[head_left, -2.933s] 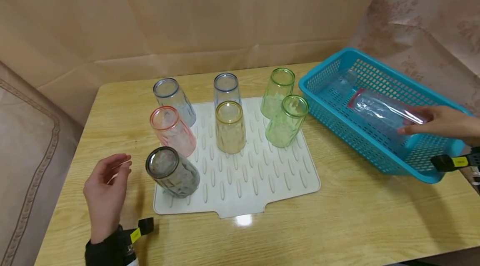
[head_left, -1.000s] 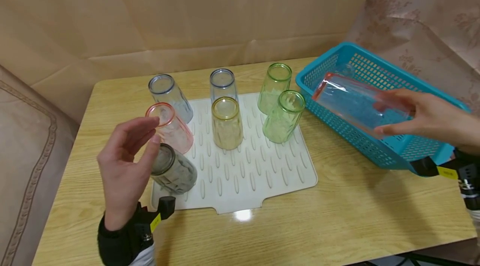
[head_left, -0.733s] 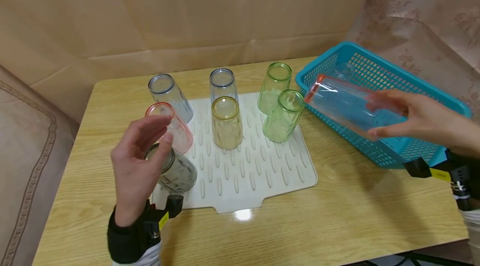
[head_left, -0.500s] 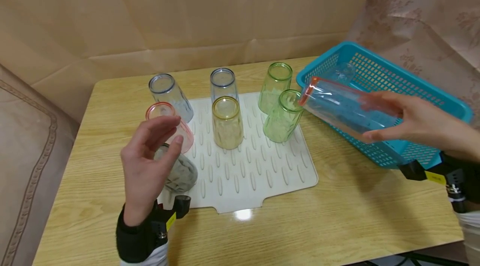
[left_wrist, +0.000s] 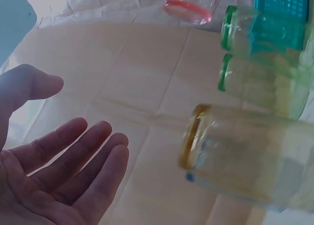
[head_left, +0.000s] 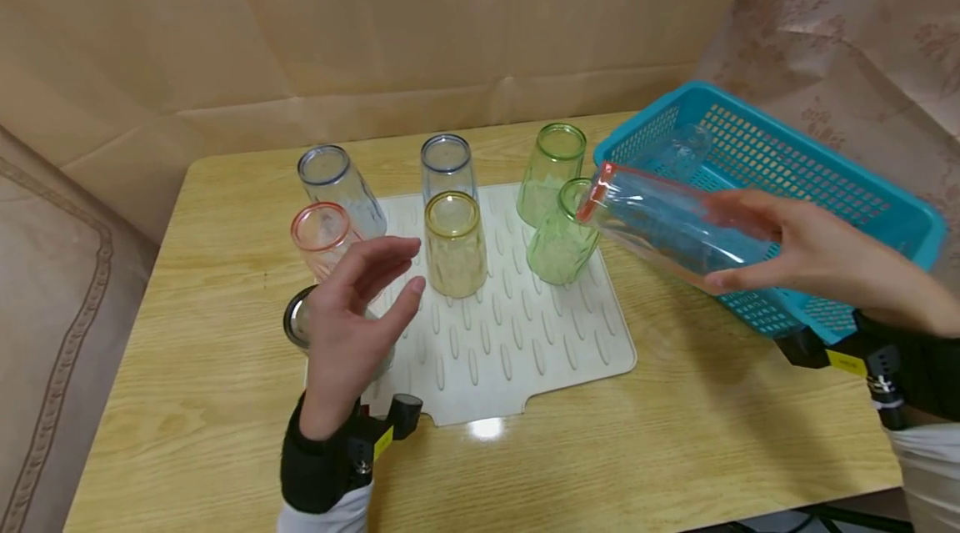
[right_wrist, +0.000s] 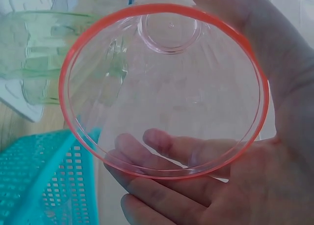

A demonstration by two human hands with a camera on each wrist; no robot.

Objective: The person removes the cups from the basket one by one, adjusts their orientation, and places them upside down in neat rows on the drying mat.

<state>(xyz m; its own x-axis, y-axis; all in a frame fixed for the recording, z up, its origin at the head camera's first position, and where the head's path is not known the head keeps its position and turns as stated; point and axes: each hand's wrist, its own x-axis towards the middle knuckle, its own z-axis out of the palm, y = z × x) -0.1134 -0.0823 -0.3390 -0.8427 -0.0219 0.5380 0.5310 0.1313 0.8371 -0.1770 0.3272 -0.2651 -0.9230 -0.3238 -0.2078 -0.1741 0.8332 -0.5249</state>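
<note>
My right hand [head_left: 787, 245] grips a clear tumbler with a red tint [head_left: 667, 216], tilted nearly sideways over the near left edge of the blue basket [head_left: 750, 112]. Its red end points left, in front of a green tumbler [head_left: 558, 245]. In the right wrist view, the red-rimmed mouth of the tumbler [right_wrist: 159, 9] faces the camera. My left hand [head_left: 356, 324], fingers relaxed and thumb apart, hovers over the left part of the white drying mat [head_left: 480, 383] holding nothing. It partly hides a grey tumbler [head_left: 298, 318] and a red tumbler [head_left: 322, 237]. Nearby stands a yellow tumbler [head_left: 456, 253].
Two blue-rimmed tumblers [head_left: 448, 166] stand upside down at the back, and another green tumbler [head_left: 555, 162] is at the back right. A clear tumbler [head_left: 684, 151] lies in the basket. The wooden table [head_left: 570, 458] extends to the front.
My right hand has lifted the red-tinted tumbler from inside the basket and moved it left. My left hand has moved right, from the bare table to over the mat.
</note>
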